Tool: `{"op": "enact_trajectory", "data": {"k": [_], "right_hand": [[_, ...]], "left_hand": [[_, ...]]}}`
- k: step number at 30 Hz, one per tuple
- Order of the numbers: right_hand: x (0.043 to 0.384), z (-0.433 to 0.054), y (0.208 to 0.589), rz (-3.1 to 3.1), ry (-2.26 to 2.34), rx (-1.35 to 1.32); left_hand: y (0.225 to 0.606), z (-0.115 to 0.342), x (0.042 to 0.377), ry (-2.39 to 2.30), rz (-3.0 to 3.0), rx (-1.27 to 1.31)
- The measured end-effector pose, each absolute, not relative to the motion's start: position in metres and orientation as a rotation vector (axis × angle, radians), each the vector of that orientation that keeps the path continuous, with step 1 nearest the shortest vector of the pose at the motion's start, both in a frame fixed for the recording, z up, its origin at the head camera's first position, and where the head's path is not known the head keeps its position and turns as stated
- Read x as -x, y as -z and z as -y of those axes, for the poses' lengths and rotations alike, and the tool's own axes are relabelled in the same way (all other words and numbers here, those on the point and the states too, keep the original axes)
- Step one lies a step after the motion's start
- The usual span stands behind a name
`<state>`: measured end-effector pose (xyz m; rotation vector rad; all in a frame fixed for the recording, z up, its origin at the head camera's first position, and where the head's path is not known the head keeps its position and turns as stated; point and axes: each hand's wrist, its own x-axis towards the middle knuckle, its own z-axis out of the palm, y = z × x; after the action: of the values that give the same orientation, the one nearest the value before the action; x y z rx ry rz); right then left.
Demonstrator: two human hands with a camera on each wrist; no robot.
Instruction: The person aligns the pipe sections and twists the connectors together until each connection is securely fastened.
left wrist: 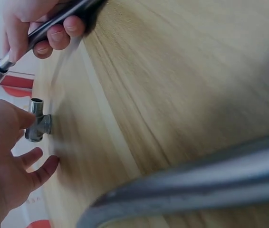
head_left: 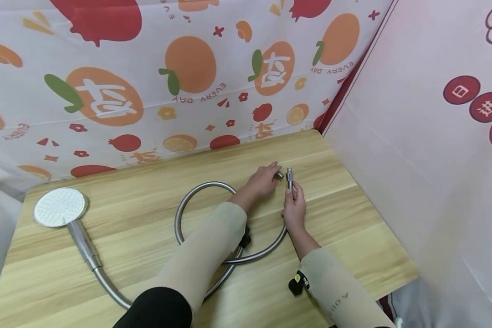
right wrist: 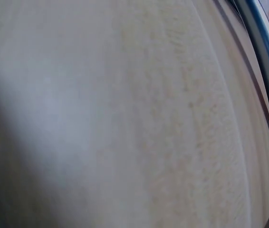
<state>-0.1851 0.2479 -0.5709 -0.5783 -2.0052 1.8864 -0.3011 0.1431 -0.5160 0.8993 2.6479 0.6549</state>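
My left hand pinches a small metal tee fitting between thumb and forefinger, its other fingers spread apart in the left wrist view. One threaded mouth of the fitting faces the right hand. My right hand grips a silver shower hose just below its metal end connector, which points away from me. A narrow gap separates connector and fitting. From the right hand the hose loops across the table. The right wrist view shows a stretch of hose but no hand.
A hand shower with a round white face lies at the left of the wooden table, joined to the hose. A fruit-printed cloth hangs behind the table, and a white wall panel stands along the right side.
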Motion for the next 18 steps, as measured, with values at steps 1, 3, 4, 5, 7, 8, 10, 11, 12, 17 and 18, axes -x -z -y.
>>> {"op": "enact_trajectory", "data": {"k": [1, 3, 4, 5, 7, 8, 10, 11, 12, 17, 18], "right_hand": [[0.185, -0.248, 0.571, 2.010, -1.883, 0.584], [0.186, -0.249, 0.570, 2.025, -1.882, 0.603], [0.186, -0.247, 0.570, 2.032, -1.886, 0.609], [0.187, -0.245, 0.570, 2.034, -1.891, 0.613], [0.187, -0.242, 0.569, 2.041, -1.888, 0.616], [0.187, -0.241, 0.569, 2.044, -1.881, 0.618], [0.187, -0.240, 0.568, 2.048, -1.864, 0.616], [0.186, -0.240, 0.568, 2.050, -1.853, 0.619], [0.186, -0.240, 0.568, 2.050, -1.840, 0.619], [0.186, -0.244, 0.564, 2.050, -1.809, 0.621], [0.186, -0.246, 0.563, 2.048, -1.803, 0.620]], "left_hand": [[0.516, -0.145, 0.301, -0.645, -2.647, -0.895], [0.517, -0.148, 0.302, -0.633, -2.644, -0.869], [0.518, -0.147, 0.302, -0.635, -2.645, -0.847], [0.519, -0.146, 0.301, -0.631, -2.649, -0.828], [0.520, -0.144, 0.300, -0.637, -2.662, -0.796], [0.522, -0.143, 0.300, -0.635, -2.672, -0.791], [0.524, -0.142, 0.298, -0.624, -2.697, -0.794], [0.525, -0.142, 0.298, -0.616, -2.708, -0.801], [0.526, -0.142, 0.297, -0.609, -2.718, -0.808], [0.526, -0.141, 0.294, -0.650, -2.717, -0.796], [0.525, -0.141, 0.294, -0.667, -2.711, -0.796]]}}
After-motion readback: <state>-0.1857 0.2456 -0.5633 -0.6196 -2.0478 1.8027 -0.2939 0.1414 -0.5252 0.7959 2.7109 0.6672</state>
